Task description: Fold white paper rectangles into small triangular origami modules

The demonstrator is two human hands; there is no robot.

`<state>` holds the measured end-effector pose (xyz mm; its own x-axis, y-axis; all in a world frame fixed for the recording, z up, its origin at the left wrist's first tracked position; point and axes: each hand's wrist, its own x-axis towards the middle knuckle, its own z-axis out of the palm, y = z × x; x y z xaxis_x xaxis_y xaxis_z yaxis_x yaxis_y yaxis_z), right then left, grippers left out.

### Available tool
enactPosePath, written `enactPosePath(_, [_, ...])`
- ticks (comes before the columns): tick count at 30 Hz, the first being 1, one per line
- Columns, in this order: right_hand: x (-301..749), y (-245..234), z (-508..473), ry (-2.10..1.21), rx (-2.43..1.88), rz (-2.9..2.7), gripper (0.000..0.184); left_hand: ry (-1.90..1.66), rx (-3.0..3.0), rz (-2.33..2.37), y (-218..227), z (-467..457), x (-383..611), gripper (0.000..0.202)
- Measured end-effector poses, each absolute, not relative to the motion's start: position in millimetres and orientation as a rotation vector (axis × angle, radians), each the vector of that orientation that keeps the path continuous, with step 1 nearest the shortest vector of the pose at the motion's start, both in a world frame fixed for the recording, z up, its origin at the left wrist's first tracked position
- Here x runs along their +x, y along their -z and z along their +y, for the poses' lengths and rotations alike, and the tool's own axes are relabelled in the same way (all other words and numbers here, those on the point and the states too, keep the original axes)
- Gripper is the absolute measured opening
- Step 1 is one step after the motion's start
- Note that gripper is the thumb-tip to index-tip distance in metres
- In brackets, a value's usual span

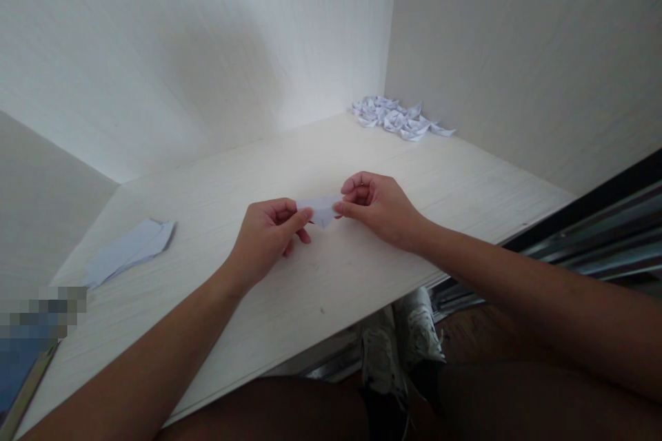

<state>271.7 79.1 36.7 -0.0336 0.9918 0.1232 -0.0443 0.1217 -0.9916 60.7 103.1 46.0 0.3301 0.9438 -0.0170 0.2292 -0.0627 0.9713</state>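
A small folded piece of white paper (323,209) is held between my two hands, above the middle of the white board surface (289,331). My left hand (272,238) pinches its left end between thumb and fingers. At the right end, the thumb and fingers of my right hand (380,207) grip it. The paper's lower edge comes to a point in the middle. Part of each end is hidden by my fingers.
A stack of white paper sheets (127,253) lies at the left. Several folded paper pieces (396,118) are heaped in the back right corner. Pale walls (207,48) enclose the surface at the back and sides. Below the front edge are shoes (383,351) and metal rails (594,241).
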Motion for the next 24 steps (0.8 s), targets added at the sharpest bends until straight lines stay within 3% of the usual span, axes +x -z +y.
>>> enactPosePath(5, [270.0,-34.7,79.0,-1.099,-1.027,-1.373,0.034,-0.809,1.678,1.175,-50.8,98.4,66.3,0.031])
enactPosePath(16, [268.8,-32.6,76.5,-0.912,-1.086,-1.529,0.029,-0.760,1.782,1.175,-52.5,96.1,70.1,0.025])
enactPosePath(24, [267.9,-34.6,77.1,-0.870,-1.054,-1.441,0.028,-1.042,1.796,1.096,-44.9,98.1,68.8,0.030])
